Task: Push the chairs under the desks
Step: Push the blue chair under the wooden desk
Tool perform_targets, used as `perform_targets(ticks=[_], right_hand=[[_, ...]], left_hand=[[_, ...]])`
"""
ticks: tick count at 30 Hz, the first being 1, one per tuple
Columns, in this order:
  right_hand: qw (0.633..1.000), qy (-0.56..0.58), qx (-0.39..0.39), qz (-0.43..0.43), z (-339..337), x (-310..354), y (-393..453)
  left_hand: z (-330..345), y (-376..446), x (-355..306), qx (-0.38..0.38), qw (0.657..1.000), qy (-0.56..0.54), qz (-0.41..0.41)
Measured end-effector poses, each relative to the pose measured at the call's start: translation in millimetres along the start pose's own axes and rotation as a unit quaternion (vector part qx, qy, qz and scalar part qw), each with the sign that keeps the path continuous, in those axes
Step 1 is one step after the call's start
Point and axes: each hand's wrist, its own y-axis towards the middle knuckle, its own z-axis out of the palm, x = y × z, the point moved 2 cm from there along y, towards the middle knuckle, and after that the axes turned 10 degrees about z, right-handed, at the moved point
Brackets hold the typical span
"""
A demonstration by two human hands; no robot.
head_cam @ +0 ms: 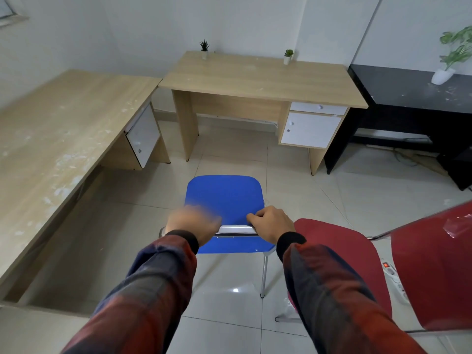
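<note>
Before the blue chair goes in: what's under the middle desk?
Under the middle desk the kneehole shows bare tiled floor and a back panel, with a white cupboard at its right. The desktop hides the upper part of the space.

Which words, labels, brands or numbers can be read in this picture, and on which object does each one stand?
None can be read.
Power strip: lit red switch, any print is too small to read.
Blue chair, red chair, desks: no text shows.
</note>
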Motion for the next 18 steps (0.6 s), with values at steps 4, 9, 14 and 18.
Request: perform_targets(ticks=[4, 9, 14, 18], right_hand=[[1.0, 0.003, -0.012, 0.013, -4, -2, 11], [0.999, 0.023, -0.032, 0.032, -7, 1, 27], [0.998, 0.019, -0.047, 0.043, -14, 8, 51], [0.998, 0.013, -0.045, 0.049, -15, 19, 70]], left_hand=[[1, 8, -5, -0.006, 1.0, 0.002, 0.006], [-1, 22, -5, -0.007, 1.0, -0.003, 0.015], [-4, 46, -6, -0.011, 1.0, -0.004, 0.027], [-6, 69, 1, -0.007, 0.999, -0.006, 0.031]])
